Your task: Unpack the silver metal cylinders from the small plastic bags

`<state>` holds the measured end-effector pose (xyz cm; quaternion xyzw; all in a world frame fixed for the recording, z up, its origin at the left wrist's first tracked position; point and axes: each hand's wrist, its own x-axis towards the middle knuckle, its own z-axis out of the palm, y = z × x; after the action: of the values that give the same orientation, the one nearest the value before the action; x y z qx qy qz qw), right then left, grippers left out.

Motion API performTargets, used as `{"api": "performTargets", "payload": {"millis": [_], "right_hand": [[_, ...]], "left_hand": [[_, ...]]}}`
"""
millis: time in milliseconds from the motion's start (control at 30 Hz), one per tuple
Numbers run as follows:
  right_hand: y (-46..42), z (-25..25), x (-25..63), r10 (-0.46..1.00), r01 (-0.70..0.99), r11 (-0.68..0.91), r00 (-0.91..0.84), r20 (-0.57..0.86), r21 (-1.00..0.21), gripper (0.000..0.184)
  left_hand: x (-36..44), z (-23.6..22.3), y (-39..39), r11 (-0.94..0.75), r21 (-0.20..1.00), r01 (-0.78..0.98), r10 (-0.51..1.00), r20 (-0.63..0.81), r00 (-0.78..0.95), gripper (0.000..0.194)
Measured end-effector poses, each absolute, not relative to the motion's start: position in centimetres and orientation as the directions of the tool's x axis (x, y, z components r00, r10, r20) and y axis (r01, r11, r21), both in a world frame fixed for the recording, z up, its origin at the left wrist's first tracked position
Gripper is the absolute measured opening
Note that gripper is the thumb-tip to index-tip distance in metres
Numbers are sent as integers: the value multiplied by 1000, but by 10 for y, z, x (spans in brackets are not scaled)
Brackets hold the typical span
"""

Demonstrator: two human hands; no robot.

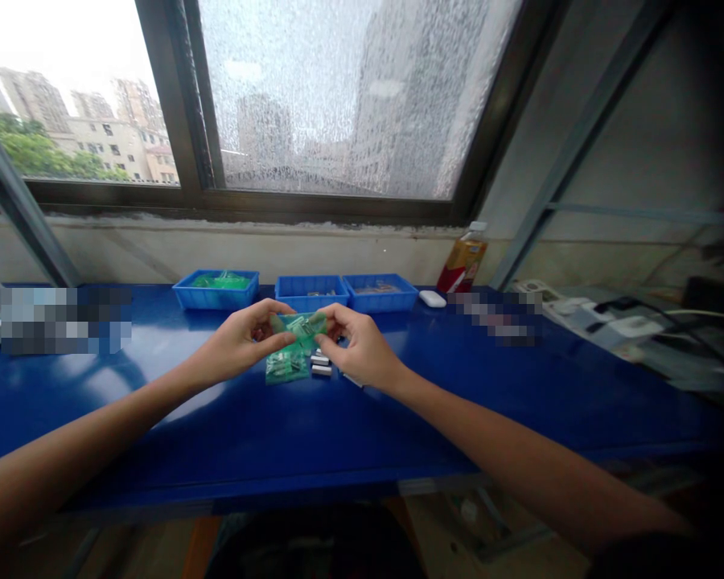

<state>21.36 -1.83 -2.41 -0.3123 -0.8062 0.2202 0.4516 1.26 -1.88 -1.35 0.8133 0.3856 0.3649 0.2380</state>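
Between my two hands is a small green plastic bag (303, 326) with pale and metallic pieces inside. My left hand (247, 336) pinches its left side with thumb and fingers. The bag's right side is pinched by my right hand (359, 346). Just below, a second green bag (285, 366) with similar pieces lies on the blue table. Several small white and dark blocks (321, 366) lie beside that bag, partly hidden by my right hand. A thin pale object (353, 379) shows from under the same hand.
At the table's back stand three blue bins: one with green bags (217, 281), a middle bin (310, 285) and a right bin (380, 293) with small parts. A white case (433, 299) and a drink bottle (463, 257) are further right. Cables and devices (631, 322) occupy the right end.
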Motion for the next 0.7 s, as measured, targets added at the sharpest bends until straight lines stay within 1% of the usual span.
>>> {"api": "performTargets", "payload": {"millis": [67,200,233,300,400,467,600,700], "right_hand": [[-23,-23,212,674,309,737,-407,616,-601,16],[-31,-23,207,640,297,765,-453,621,-572,16],[-32,-24,206,638,289,766,-455,622,-574,16],[-33,-25,204,640,275,764,-441,629,-584,16],[-34,-25,204,653,270,755,-395,646,-598,19],[-34,-23,205,643,281,765,-369,671,-579,20],[-33,-20,209,597,316,801,-360,717,-509,19],[-33,-20,210,587,342,807,-364,723,-482,19]], "left_hand": [[13,-11,-21,-630,585,511,776,437,455,29],[15,-4,-31,-763,281,582,622,563,544,24],[16,-3,-34,-775,220,592,594,571,566,24],[16,-1,-36,-780,138,610,573,550,608,23],[9,3,-31,-775,51,630,578,461,673,20],[-5,8,-19,-738,-4,675,612,419,671,20],[-50,21,24,-557,-39,830,752,399,524,24],[-82,28,61,-483,-89,871,822,296,486,30]]}}
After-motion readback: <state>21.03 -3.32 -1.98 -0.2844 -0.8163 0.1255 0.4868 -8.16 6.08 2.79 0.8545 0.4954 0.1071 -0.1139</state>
